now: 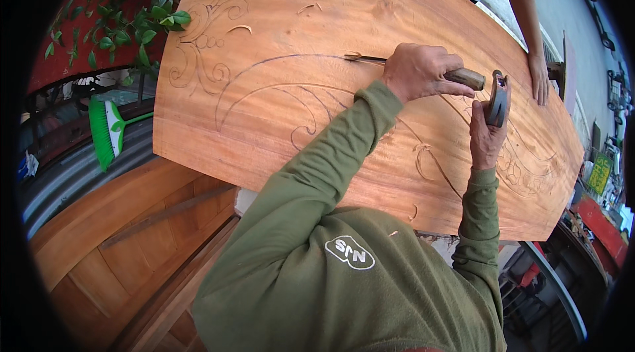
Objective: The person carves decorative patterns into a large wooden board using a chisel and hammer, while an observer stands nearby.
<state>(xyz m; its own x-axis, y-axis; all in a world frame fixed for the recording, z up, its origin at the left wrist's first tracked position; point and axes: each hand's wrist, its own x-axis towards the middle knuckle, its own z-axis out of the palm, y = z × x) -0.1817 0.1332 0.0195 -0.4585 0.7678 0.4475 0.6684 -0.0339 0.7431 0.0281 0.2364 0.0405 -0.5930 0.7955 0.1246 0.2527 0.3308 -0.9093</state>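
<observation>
A wide wooden panel (311,160) lies in front of me, marked with drawn and cut scrolls and leaf curves. My left hand (420,73) is closed around a wood chisel (466,78). Its thin blade points left and its tip meets a long curved line, where a small shaving curls up. The butt of its wooden handle sticks out to the right of my fist. My right hand (488,140) grips a hammer (499,101), whose dark head stands just right of the handle's butt, apart from it by a small gap. The hammer's handle is mostly hidden.
Another person's hand (540,81) rests on the panel's far right edge. Loose wood shavings (240,28) are scattered over the panel. A leafy plant (142,21) overhangs the far left corner. A green broom (107,132) and a panelled wooden piece (132,246) are at left.
</observation>
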